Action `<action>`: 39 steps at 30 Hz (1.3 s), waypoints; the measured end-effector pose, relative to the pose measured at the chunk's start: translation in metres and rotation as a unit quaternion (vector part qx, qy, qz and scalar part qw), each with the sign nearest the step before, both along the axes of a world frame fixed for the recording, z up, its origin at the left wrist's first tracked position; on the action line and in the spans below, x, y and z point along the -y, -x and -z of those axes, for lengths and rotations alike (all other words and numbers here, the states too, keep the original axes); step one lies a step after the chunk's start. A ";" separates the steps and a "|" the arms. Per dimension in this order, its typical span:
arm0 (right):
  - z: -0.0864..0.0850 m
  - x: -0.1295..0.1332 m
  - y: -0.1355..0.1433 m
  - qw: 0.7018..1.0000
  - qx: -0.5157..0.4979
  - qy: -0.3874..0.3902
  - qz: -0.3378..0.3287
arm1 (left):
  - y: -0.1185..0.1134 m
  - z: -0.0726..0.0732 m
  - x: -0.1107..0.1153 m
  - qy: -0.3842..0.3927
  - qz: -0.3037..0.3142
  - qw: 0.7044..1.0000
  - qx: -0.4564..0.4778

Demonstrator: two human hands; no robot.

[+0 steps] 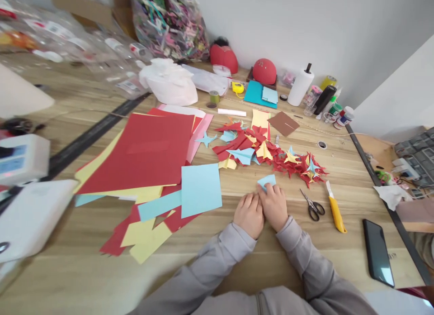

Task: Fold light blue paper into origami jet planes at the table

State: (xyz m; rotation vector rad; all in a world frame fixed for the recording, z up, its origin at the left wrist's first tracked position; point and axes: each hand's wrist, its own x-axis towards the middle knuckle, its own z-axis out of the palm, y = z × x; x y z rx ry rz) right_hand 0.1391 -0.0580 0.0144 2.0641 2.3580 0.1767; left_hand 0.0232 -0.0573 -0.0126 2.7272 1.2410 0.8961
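Observation:
Close together on the table, both my hands meet at a small folded piece of light blue paper. My right hand presses its fingers down on this paper and covers its lower part. Against it rests my left hand, fingers curled inward; what lies beneath them is hidden. Just beyond is a heap of folded red paper stars mixed with yellow and blue folded pieces. A square light blue sheet lies left of my hands. To the right are black-handled scissors and a yellow utility knife.
Red sheets top a paper stack at left, with yellow offcuts in front. A phone lies near the right edge. Farther back stand a tissue pack, a white bottle, a tape measure and a red pincushion.

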 end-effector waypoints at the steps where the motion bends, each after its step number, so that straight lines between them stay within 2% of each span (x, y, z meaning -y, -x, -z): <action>1: -0.001 0.000 0.001 1.000 0.002 0.002 0.005 | 0.000 0.000 0.000 0.004 -0.001 1.000 -0.001; 10: -0.005 -0.006 0.009 0.999 -0.002 0.008 0.039 | 0.002 0.003 0.000 -0.023 0.022 0.999 -0.025; 19: -0.002 -0.012 0.002 0.997 -0.037 0.013 0.061 | 0.003 -0.005 -0.004 -0.026 0.037 0.999 -0.010; 25: 0.005 -0.009 -0.013 0.996 -0.076 0.006 0.044 | 0.009 -0.006 -0.011 -0.011 0.048 0.999 0.013; 30: 0.007 -0.003 -0.010 0.998 -0.063 -0.007 0.026 | 0.007 -0.006 -0.023 0.017 0.012 1.000 -0.005; 33: 0.007 -0.003 -0.008 0.998 -0.063 -0.010 0.029 | 0.005 -0.004 -0.028 0.015 0.020 1.000 -0.016; 39: 0.006 -0.005 -0.006 0.998 -0.055 -0.006 0.033 | 0.005 0.001 -0.023 -0.010 0.031 0.999 -0.026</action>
